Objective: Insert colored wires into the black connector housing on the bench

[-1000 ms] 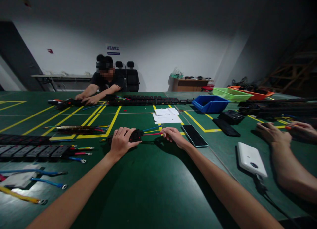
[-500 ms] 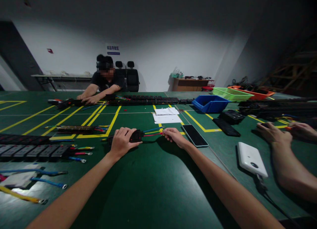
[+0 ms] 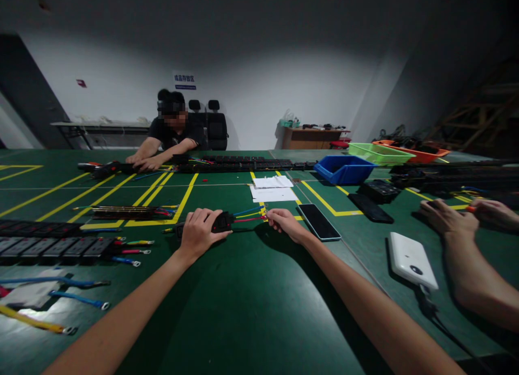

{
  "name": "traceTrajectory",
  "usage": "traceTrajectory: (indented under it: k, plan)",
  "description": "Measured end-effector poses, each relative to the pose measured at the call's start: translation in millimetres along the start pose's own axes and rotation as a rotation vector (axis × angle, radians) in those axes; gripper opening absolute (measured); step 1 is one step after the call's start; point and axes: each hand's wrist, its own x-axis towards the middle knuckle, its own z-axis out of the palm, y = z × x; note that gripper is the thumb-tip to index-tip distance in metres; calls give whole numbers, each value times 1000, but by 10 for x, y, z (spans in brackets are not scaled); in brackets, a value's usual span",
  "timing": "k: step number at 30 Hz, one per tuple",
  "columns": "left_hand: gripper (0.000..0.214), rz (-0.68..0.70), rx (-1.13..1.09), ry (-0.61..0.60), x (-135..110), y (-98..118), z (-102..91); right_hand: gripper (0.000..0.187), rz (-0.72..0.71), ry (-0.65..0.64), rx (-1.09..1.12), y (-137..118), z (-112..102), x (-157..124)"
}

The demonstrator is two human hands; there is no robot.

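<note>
Right grip [image 3: 284,223] on wires [image 3: 246,220], phone [image 3: 319,222] and papers [image 3: 274,194] near.

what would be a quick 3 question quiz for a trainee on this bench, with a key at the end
1. Multiple choice: what does the person's left hand grip?
a) the white papers
b) a black unit with wires at its end
c) the blue bin
2. True or false: the blue bin stands nearer the camera than the light green basket.
3. Short answer: which of the person's own hands is at the far end of the red wire?

Key: 1 b; 2 true; 3 the right hand.
</note>
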Motion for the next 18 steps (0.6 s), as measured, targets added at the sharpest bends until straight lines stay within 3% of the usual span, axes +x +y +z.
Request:
traceTrajectory:
  k: [18]
  plan:
    - [54,-46,-17,-166,28,71,-16,36,-6,-10,-83,-35,21,-28]
